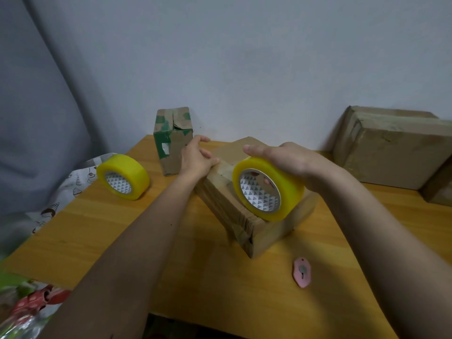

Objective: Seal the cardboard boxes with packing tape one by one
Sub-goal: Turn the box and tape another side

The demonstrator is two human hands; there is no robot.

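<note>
A brown cardboard box (227, 204) lies at an angle in the middle of the wooden table (195, 265). My right hand (288, 160) grips a yellow roll of packing tape (266, 189) and holds it on the box's top, fingertips showing through the core. My left hand (195, 157) presses on the box's far left top edge, fingers bent over it. A strip of clear tape seems to run along the top between the hands. A second tape roll (123, 176) stands at the table's left.
A small upright box with green patches (172, 140) stands behind my left hand. A large box (393, 148) sits at the back right, a smaller one (440, 187) beside it. A pink cutter (302, 272) lies front right. Patterned bags hang off the left edge.
</note>
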